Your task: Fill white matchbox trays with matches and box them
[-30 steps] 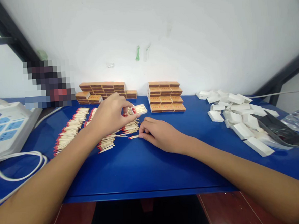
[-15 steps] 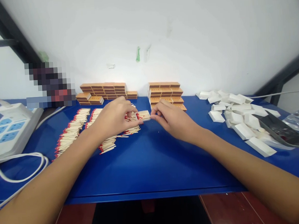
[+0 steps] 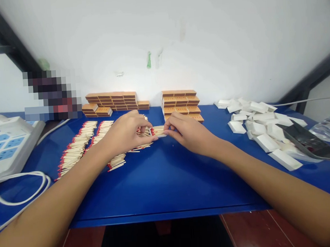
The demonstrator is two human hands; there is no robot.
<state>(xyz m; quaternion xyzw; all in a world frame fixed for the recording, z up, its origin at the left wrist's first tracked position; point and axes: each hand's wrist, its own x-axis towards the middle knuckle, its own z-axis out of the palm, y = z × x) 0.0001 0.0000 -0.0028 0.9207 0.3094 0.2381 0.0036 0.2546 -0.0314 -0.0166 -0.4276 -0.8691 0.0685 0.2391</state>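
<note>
Both hands meet over the middle of the blue table (image 3: pixel 163 183), holding a small matchbox tray (image 3: pixel 158 130) filled with matches just above the surface. The left hand (image 3: pixel 125 134) has its fingers curled in, with the thumb reaching under the tray's left end. The right hand (image 3: pixel 190 134) closes its thumb and forefinger narrowly on the tray's right end. The tray's long axis runs left to right across the view, nearly level, and the red match heads inside point toward the left hand. Under and behind the left hand lies a heap of loose matches (image 3: pixel 115 156). A longer row of matches (image 3: pixel 75 148) lies farther left, its sticks lying roughly crosswise to the line of the row. Against the wall stand two stacks of brown matchboxes, one behind the left hand (image 3: pixel 111 100) and one just behind the right hand (image 3: pixel 180 102). Well to the right lies a pile of empty white trays (image 3: pixel 261 123), with a dark plastic bag (image 3: pixel 308 142) beside it. At the far left rests a white power strip (image 3: pixel 7 146) with its cable (image 3: pixel 21 193) looped near the table's front edge.
</note>
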